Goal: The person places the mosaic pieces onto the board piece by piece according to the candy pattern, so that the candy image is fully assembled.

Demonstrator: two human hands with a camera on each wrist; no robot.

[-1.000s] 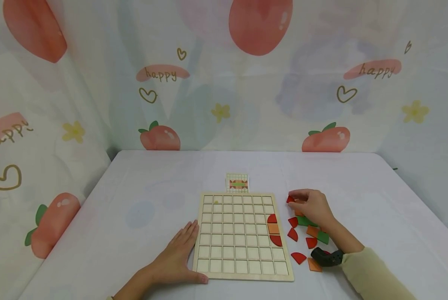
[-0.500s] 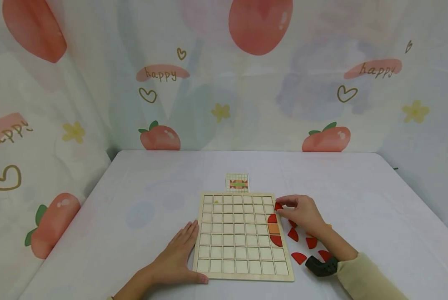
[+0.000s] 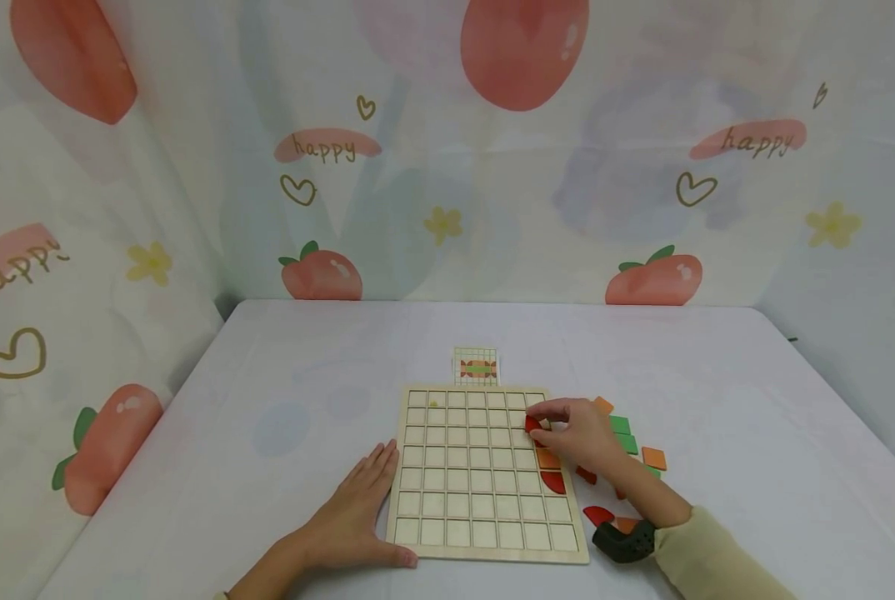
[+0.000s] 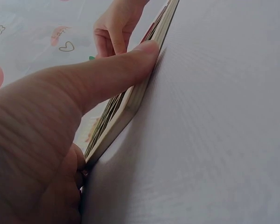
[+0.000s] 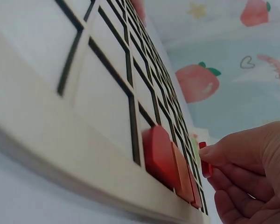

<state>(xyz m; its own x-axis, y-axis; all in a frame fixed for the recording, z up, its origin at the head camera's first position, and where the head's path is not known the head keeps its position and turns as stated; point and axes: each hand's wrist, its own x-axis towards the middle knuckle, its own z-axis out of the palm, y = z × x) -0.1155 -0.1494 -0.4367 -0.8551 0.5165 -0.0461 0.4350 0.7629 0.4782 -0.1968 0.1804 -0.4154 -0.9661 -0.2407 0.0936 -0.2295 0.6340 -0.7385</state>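
A wooden grid board [image 3: 458, 482] lies flat on the table. My left hand [image 3: 353, 504] rests at its left side with fairly straight fingers along that edge; the thumb [image 4: 140, 58] touches the near edge. Over the board's upper right part, my right hand [image 3: 584, 435] pinches a red quarter-circle tile [image 3: 532, 424] between thumb and fingers. In the right wrist view this red tile [image 5: 206, 160] is held up off the grid. Down the right column sit an orange square tile [image 3: 549, 458] and a red quarter-circle tile [image 3: 553, 482]; another red tile above them is mostly hidden by my right hand.
Right of the board lie loose green tiles [image 3: 620, 426], orange tiles [image 3: 653, 458] and red tiles [image 3: 597, 516], partly under my right forearm. A pattern card [image 3: 476, 367] stands beyond the board's far edge. A black device [image 3: 624, 542] is on my right wrist.
My right hand has carried the red tile leftward from the loose pile, past the board's right edge and over the grid. The left hand stays put.
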